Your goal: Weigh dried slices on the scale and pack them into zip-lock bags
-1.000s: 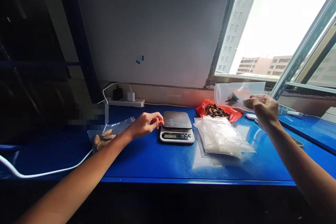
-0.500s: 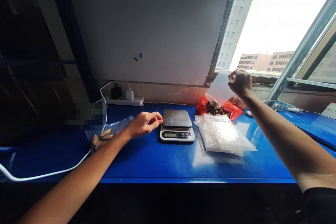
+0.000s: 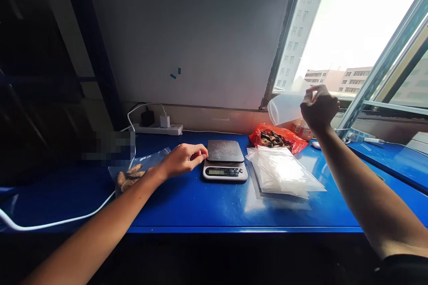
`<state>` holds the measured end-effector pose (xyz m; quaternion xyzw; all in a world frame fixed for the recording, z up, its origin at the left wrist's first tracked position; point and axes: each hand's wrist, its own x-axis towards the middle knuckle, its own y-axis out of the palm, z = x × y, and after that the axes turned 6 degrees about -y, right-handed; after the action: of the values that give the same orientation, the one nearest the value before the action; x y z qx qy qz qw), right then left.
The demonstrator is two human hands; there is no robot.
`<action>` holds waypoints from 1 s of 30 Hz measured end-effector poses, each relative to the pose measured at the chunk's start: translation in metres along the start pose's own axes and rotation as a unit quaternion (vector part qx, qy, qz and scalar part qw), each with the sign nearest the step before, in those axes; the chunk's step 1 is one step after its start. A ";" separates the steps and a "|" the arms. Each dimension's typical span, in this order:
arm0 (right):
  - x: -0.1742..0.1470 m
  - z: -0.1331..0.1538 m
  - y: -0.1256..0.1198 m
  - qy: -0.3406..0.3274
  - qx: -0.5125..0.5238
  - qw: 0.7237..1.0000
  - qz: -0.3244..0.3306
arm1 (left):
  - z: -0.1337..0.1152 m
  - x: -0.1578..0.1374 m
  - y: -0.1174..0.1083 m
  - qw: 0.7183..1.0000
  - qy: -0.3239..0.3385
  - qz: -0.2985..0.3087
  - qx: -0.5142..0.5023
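Note:
My right hand (image 3: 320, 106) is raised before the window, its thumb and fingers pinching a clear plastic bag (image 3: 284, 109). The bag hangs out to the hand's left, above an open red bag (image 3: 296, 140) of dried, dark brown pieces (image 3: 274, 139). My left hand (image 3: 185, 159) is beside the kitchen scale (image 3: 225, 151), fingers curled and fingertips at the left edge of its platform; nothing shows in them. No item lies on the dusty platform. To the right of the scale is a stack of clear plastic bags (image 3: 284, 171).
A clear bag of brown pieces (image 3: 132, 176) lies at left, partly behind my left forearm. A white power strip (image 3: 158, 129) with plugs stands against the wall, and a white cable (image 3: 67, 221) crosses the blue table (image 3: 200, 209). A window frame rises at right.
My right hand has moved right with the plastic bag, lifting it away from the red bag, so more of the dried pieces shows. My left hand has stayed beside the scale.

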<state>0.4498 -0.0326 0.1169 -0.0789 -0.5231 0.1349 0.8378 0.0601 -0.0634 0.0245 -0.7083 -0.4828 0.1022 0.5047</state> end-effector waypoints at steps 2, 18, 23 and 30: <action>-0.012 0.014 -0.008 0.023 0.145 0.989 -0.030 | -0.002 0.000 0.002 1.000 -0.002 -0.004 -0.016; -0.186 0.113 -0.027 0.039 0.572 0.782 0.246 | 0.004 0.008 0.008 0.900 -0.212 -0.114 -0.362; -0.178 0.117 -0.029 0.102 0.596 0.762 0.231 | -0.003 0.005 0.007 0.857 -0.226 0.021 -0.463; -0.179 0.107 -0.023 0.106 0.638 0.721 0.249 | 0.005 0.009 0.001 0.804 -0.218 -0.098 -0.545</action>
<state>0.2823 -0.1109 0.0178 0.3334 -0.1825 0.6317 0.6756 0.0624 -0.0528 0.0241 -0.7749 -0.6229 -0.0763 -0.0756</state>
